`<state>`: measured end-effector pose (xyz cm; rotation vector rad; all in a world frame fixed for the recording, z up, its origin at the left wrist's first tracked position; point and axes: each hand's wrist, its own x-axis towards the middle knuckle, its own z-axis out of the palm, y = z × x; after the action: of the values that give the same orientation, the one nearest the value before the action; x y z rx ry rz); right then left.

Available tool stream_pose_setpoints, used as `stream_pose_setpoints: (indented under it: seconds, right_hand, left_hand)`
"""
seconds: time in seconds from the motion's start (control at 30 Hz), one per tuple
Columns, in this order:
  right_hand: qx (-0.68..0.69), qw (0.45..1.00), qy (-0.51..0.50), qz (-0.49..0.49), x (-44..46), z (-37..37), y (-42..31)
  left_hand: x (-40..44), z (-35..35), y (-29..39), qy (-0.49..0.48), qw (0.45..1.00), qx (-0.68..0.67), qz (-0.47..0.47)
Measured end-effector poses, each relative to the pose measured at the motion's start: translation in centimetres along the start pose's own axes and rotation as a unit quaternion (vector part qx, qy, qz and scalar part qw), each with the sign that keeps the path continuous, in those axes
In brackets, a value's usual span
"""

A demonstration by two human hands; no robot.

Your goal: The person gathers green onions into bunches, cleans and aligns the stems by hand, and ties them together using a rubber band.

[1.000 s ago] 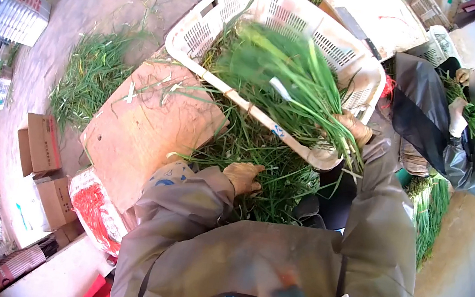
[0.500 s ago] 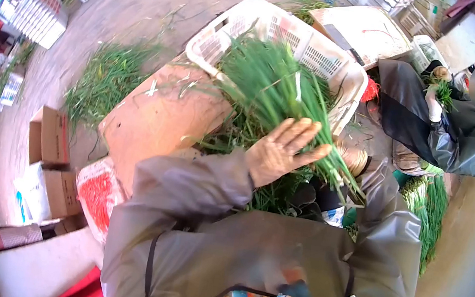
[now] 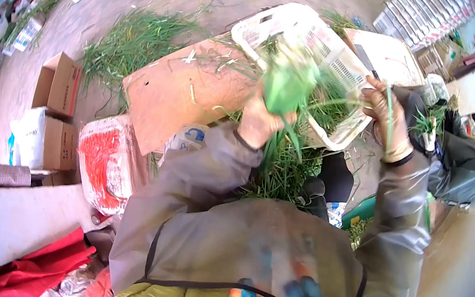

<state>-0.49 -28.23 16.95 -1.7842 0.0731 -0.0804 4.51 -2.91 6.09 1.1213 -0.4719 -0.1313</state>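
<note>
My left hand point(image 3: 260, 121) is wrapped round a bunch of chives point(image 3: 289, 86), smeared by motion, in front of the white plastic basket point(image 3: 346, 63). Pale ends seem to point up over the basket, while green leaves hang below the fist. To the right, my right hand point(image 3: 388, 124) is raised beside the basket's right edge, its fingers curled on a few loose chive leaves point(image 3: 341, 104). One strand stretches between the two hands, and another hangs down along the right palm. More chives point(image 3: 332, 101) lie inside the basket, and a heap of greens point(image 3: 282, 179) sits below my left hand.
An orange-brown board point(image 3: 191, 90) lies left of the basket, with loose greens point(image 3: 137, 43) on the floor beyond. Cardboard boxes point(image 3: 58, 84) and a bag of red ties point(image 3: 105, 160) stand at left. A co-worker point(image 3: 467, 156) sits at right near a white board point(image 3: 385, 51).
My left hand has gone from lying spread on the bunch to gripping it. The bunch has turned, and my right hand has come up and right from beneath it. The view has shifted.
</note>
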Motion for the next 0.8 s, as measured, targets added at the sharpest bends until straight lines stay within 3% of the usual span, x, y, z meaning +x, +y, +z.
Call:
stream_pose_setpoints:
  seconds: [0.03,0.07,0.13,0.17,0.2,0.27,0.33,0.37,0.4,0.47,0.53,0.6,0.67,0.73,0.77,0.8]
  right_hand:
    - [0.055,0.998,-0.030,-0.027,-0.2,2.1,2.0]
    - [-0.106,0.989,-0.059,-0.086,-1.3,6.0,1.6]
    - [-0.425,0.875,-0.052,-0.225,-3.6,13.8,0.7]
    - [-0.308,0.936,-0.061,-0.157,-3.3,15.8,3.8]
    - [-0.296,0.946,-0.011,-0.133,-2.7,16.9,5.7]
    - [-0.282,0.958,-0.025,-0.045,0.2,16.0,9.4]
    - [-0.359,0.932,-0.035,-0.039,2.4,15.4,5.6]
    - [-0.331,0.941,-0.059,-0.042,4.2,14.3,5.1]
    - [-0.371,0.920,-0.083,-0.100,5.8,14.0,2.9]
    - [-0.368,0.910,-0.184,-0.051,8.6,14.9,-2.7]
    - [-0.485,0.832,-0.248,-0.111,11.5,16.1,-6.5]
    - [-0.585,0.751,-0.302,-0.055,14.4,18.8,-9.0]
    - [-0.696,0.632,-0.331,-0.076,16.5,22.3,-9.3]
    - [-0.765,0.543,-0.338,-0.075,18.0,26.0,-7.4]
    - [-0.772,0.517,-0.363,-0.073,18.1,27.4,-7.2]
    - [-0.778,0.490,-0.386,-0.073,18.0,28.7,-7.6]
  left_hand:
    - [0.8,-0.7,1.5,0.029,0.994,-0.091,-0.052]
    - [1.8,-1.4,3.0,0.058,0.977,-0.181,-0.100]
    - [3.7,-2.6,1.9,0.157,0.924,-0.344,-0.050]
    - [4.8,-4.3,0.1,0.115,0.885,-0.441,-0.092]
    - [5.2,-5.4,-0.8,0.071,0.832,-0.533,-0.132]
    - [5.0,-6.5,-1.9,0.133,0.830,-0.531,-0.108]
    - [4.4,-6.5,-0.7,0.203,0.834,-0.513,0.012]
    - [4.3,-7.0,-0.8,0.118,0.807,-0.574,0.069]
    - [4.1,-7.0,-0.4,0.149,0.836,-0.524,0.059]
    - [2.8,-8.3,-3.6,0.102,0.866,-0.487,-0.050]
    - [0.9,-7.9,-4.6,0.182,0.915,-0.329,-0.146]
    - [-0.1,-8.1,-11.2,0.161,0.953,-0.245,-0.074]
    - [-1.9,-7.2,-11.1,0.179,0.946,-0.241,-0.123]
    - [-2.1,-6.4,-9.8,0.213,0.965,-0.118,-0.100]
    - [-2.1,-6.2,-8.3,0.170,0.956,-0.220,-0.091]
    - [-2.1,-6.5,-8.5,0.174,0.955,-0.222,-0.090]
